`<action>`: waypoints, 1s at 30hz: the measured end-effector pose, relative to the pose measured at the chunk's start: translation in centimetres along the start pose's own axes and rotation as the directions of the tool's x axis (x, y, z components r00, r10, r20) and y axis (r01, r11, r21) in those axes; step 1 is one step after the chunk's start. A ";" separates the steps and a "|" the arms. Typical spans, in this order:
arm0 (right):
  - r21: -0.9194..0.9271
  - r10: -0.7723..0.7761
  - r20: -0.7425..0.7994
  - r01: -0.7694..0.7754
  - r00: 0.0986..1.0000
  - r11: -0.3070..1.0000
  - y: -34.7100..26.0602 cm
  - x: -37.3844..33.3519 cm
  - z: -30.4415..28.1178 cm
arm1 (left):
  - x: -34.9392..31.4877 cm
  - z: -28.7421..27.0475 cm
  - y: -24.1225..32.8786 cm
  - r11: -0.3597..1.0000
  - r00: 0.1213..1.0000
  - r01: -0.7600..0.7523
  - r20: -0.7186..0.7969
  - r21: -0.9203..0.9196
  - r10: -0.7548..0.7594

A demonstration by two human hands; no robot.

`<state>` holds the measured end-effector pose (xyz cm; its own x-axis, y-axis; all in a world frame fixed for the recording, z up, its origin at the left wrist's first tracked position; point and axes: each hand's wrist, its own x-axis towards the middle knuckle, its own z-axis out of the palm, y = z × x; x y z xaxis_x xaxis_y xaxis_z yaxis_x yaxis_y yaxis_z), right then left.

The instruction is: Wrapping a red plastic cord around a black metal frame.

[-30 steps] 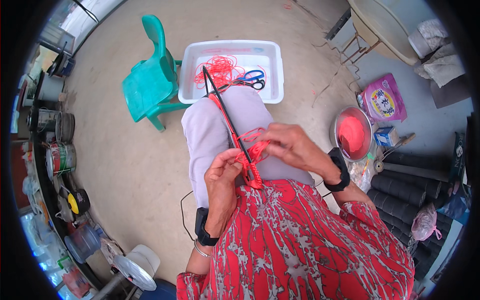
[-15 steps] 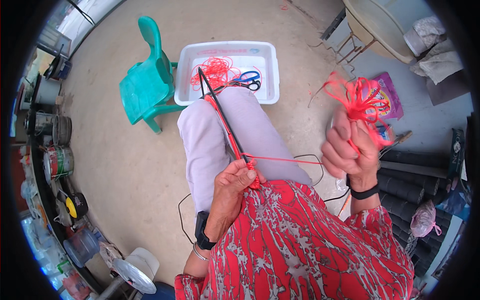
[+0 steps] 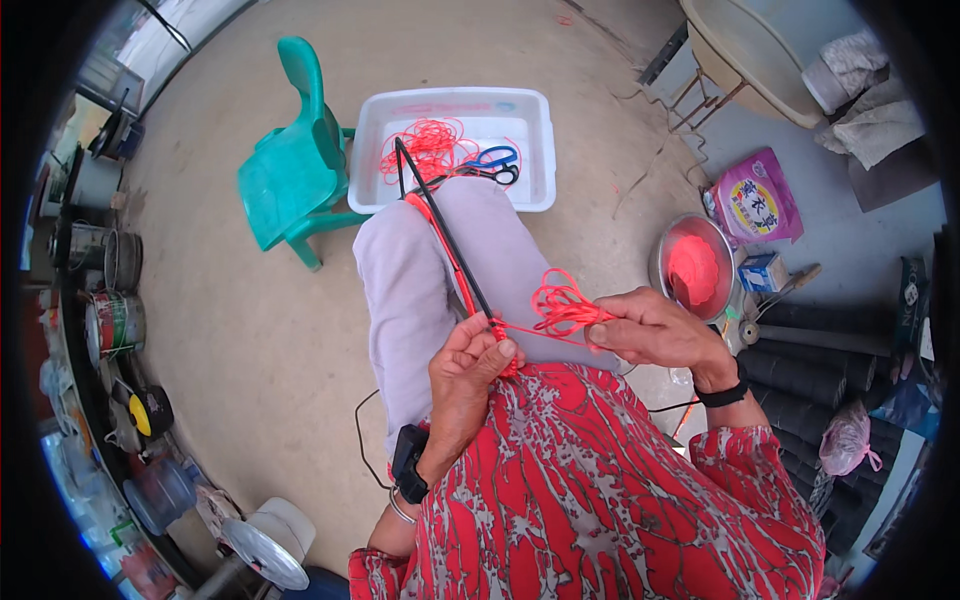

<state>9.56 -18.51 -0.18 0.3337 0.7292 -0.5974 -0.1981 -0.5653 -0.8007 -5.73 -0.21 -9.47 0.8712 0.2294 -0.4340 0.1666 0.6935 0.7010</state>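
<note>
Lap: the pale trousers (image 3: 500, 240) are supporting the work; bracing it against the legs is probably helping steadiness.
White tub: the white tub (image 3: 536, 195) is standing on the floor beyond the knees, holding loose red cord (image 3: 428, 145) and scissors (image 3: 490, 165).
Black rod: the black rod (image 3: 443, 226) is lying lengthwise over the lap, its near end reaching the left hand (image 3: 465, 370).
Left hand: thumb and fingers are pinching the rod at the red-covered section (image 3: 510, 366); pinching right at the last turn is likely best for preventing slack.
Right hand: the right hand (image 3: 660, 328) is pinching the gathered end of the red bundle (image 3: 562, 308) between thumb and fingers, to the right of the rod.
Red bundle: its loops are pointing toward the rod, clear of it; holding them gathered is probably limiting snags.
Red strand: 1 red strand (image 3: 535, 332) is spanning the gap between the 2 hands, running nearly straight; applying even tension is seemingly the key point here.
</note>
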 end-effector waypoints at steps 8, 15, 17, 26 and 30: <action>0.685 -0.188 0.288 -0.065 0.939 0.726 -2.5 4.1 4.8 | 0.3 -0.5 -0.9 0.997 0.999 -0.049 -0.006 0.059 0.050; 0.659 -0.203 0.346 -0.084 0.916 0.747 -2.3 5.5 7.5 | -0.5 -1.3 -2.1 0.963 0.978 -0.189 -0.049 0.193 0.202; 0.622 -0.212 0.320 -0.036 0.923 0.783 -2.5 5.7 7.1 | -0.3 -1.4 -2.0 0.932 0.971 -0.207 -0.053 0.297 0.232; 0.516 -0.218 0.323 0.022 0.921 0.856 -4.1 6.9 4.9 | 0.8 -0.6 0.4 0.657 0.793 -0.469 -0.045 0.591 0.607; 0.151 -0.234 -0.072 0.242 0.970 0.958 -5.2 6.7 3.1 | 1.4 -0.3 0.6 0.825 0.857 -0.415 -0.139 0.383 0.496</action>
<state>10.03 -9.47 -0.16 0.4366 0.8113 -0.3888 -0.2483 -0.3068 -0.9188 -4.52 0.71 -9.81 0.7652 0.6355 -0.1028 -0.0474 0.2149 0.9755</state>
